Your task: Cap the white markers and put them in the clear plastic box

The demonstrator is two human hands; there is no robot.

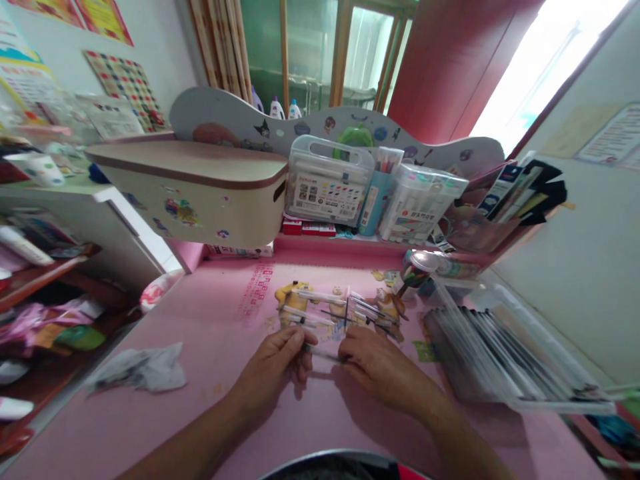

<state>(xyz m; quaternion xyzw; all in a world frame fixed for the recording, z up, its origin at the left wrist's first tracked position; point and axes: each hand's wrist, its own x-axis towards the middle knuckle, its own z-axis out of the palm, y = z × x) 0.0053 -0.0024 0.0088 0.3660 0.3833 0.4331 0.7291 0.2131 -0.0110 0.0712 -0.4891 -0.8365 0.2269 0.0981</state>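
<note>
Left hand (pixel 280 357), right hand (pixel 376 363) pinching slim pen (pixel 323 353), glossy pink desk (pixel 200 400)

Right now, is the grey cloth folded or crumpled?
Crumpled: the grey cloth lies bunched in uneven wrinkles on the pink desk, left of the left hand, which grips a pen.
</note>
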